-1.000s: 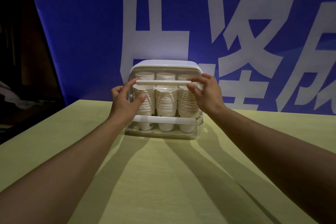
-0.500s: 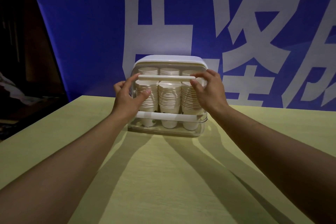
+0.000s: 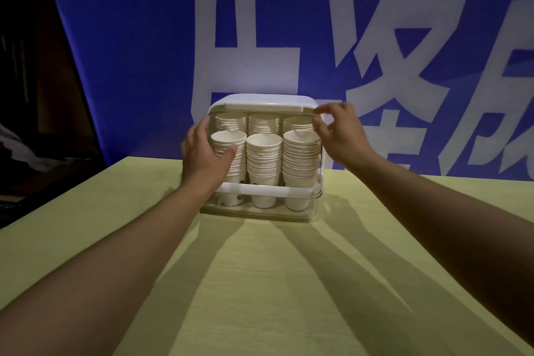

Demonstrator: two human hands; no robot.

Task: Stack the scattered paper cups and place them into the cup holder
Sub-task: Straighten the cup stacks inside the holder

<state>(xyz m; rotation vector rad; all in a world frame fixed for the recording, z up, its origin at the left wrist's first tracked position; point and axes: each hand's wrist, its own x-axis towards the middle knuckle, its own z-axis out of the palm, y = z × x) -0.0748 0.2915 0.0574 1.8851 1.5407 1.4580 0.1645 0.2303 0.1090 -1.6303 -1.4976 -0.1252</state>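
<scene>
Head view: counter (image 3: 86, 240) carries the cup holder (image 3: 261, 159) at its far edge, in front of the blue banner (image 3: 130, 52). Holder's front flap bar (image 3: 264, 107) now sits up under the lid; half a second ago it was lower, across the cup rows. So the front is open and the stacked cups (image 3: 264, 162), six columns, sit inside the holder. No loose cups seen on the counter. Left hand (image 3: 203, 154) rests on the holder's left side, fingers straight, gripping nothing. Right hand (image 3: 339, 133) at the holder's upper right corner, fingers loosely curled, gripping nothing. Task looks near done or about to restart.
</scene>
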